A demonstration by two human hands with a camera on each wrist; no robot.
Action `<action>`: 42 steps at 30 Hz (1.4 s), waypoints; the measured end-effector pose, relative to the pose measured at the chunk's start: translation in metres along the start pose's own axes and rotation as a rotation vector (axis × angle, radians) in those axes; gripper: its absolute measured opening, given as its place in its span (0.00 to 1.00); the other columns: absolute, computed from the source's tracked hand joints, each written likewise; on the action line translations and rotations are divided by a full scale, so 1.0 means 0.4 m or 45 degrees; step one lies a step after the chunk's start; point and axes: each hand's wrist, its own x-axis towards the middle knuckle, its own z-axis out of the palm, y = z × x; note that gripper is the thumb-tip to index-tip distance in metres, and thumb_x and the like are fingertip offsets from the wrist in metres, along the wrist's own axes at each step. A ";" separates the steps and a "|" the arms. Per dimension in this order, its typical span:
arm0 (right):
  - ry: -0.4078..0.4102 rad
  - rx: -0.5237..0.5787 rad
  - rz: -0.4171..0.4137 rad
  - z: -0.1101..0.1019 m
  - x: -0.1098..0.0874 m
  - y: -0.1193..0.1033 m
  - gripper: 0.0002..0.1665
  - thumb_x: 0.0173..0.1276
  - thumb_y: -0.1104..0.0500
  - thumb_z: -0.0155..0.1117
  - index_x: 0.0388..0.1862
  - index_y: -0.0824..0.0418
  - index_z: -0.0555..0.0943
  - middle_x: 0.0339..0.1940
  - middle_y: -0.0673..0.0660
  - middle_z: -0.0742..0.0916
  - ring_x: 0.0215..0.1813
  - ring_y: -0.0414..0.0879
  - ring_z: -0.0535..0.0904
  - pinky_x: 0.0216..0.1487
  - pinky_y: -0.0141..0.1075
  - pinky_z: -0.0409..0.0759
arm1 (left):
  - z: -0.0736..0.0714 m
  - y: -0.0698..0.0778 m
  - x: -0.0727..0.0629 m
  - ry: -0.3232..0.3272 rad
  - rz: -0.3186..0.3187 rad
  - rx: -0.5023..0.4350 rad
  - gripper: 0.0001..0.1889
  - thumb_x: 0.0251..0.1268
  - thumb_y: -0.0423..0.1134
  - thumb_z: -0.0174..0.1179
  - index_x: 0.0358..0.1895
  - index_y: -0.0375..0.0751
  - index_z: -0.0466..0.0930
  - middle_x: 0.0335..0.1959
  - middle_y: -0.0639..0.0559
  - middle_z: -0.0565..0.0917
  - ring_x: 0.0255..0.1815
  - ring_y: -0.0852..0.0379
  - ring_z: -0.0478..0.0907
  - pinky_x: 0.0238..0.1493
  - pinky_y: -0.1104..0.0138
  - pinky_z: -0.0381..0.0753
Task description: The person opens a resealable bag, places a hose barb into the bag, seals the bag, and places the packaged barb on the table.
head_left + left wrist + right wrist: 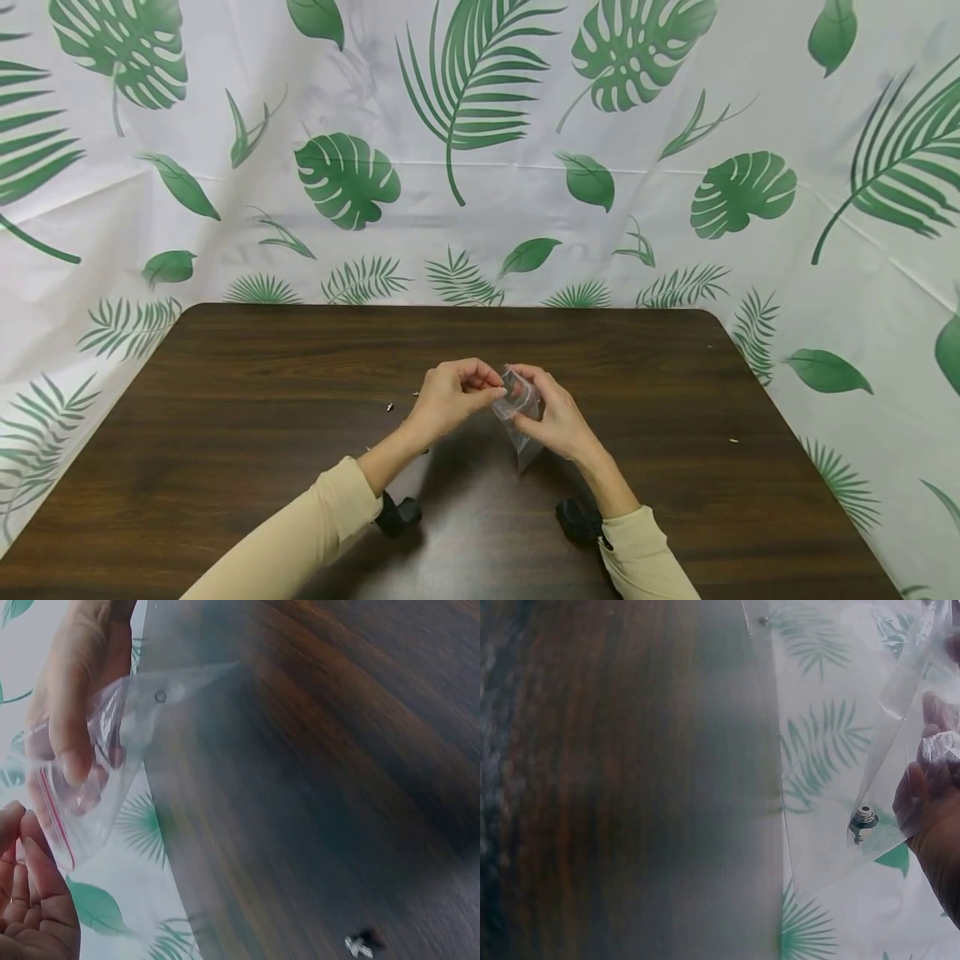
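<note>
My right hand [551, 412] holds a clear zip bag [529, 410] near its mouth, thumb on one side and fingers on the other. The bag's lower corner points down toward the table. Through the plastic, in the right wrist view, a small threaded metal fitting [864, 823] shows low in the bag. My left hand [450, 396] is at the bag's mouth, thumb and forefinger tips together. Whether they pinch the rim or some tiny piece cannot be made out. In the left wrist view, a red zip line [56, 814] runs beside those fingertips.
Left of the hands, a small metal piece [390, 407] lies on the dark wooden table [262, 400], with other tiny bits around it. A small pale bit [733, 441] is at the right. A leaf-patterned cloth [510, 208] hangs behind the table.
</note>
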 end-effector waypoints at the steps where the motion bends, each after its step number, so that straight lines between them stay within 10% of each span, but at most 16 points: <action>1: -0.006 0.004 0.007 -0.002 -0.001 -0.011 0.35 0.50 0.75 0.68 0.59 0.69 0.70 0.52 0.65 0.79 0.48 0.50 0.73 0.47 0.36 0.75 | 0.006 0.002 0.001 -0.006 0.004 0.006 0.03 0.53 0.34 0.68 0.31 0.41 0.84 0.26 0.51 0.85 0.25 0.64 0.78 0.26 0.73 0.77; 11: 0.008 0.014 -0.058 -0.020 -0.004 -0.054 0.34 0.50 0.75 0.67 0.58 0.71 0.70 0.48 0.67 0.80 0.44 0.50 0.74 0.44 0.35 0.75 | -0.045 -0.022 -0.027 0.055 -0.046 0.005 0.05 0.54 0.36 0.68 0.34 0.42 0.85 0.27 0.51 0.85 0.23 0.63 0.78 0.25 0.72 0.77; 25: -0.003 0.037 -0.004 -0.031 -0.005 -0.060 0.34 0.52 0.75 0.66 0.60 0.69 0.69 0.47 0.69 0.78 0.44 0.54 0.75 0.42 0.37 0.76 | -0.206 -0.168 -0.192 0.168 -0.364 0.124 0.12 0.54 0.37 0.68 0.39 0.36 0.82 0.31 0.48 0.85 0.25 0.63 0.78 0.24 0.73 0.74; 42: 0.000 0.046 0.009 -0.013 0.007 0.008 0.38 0.50 0.75 0.67 0.61 0.67 0.68 0.46 0.66 0.79 0.43 0.49 0.74 0.40 0.35 0.76 | -0.274 -0.246 -0.288 0.073 -0.442 0.377 0.11 0.52 0.37 0.69 0.38 0.37 0.81 0.29 0.53 0.84 0.26 0.64 0.78 0.26 0.73 0.76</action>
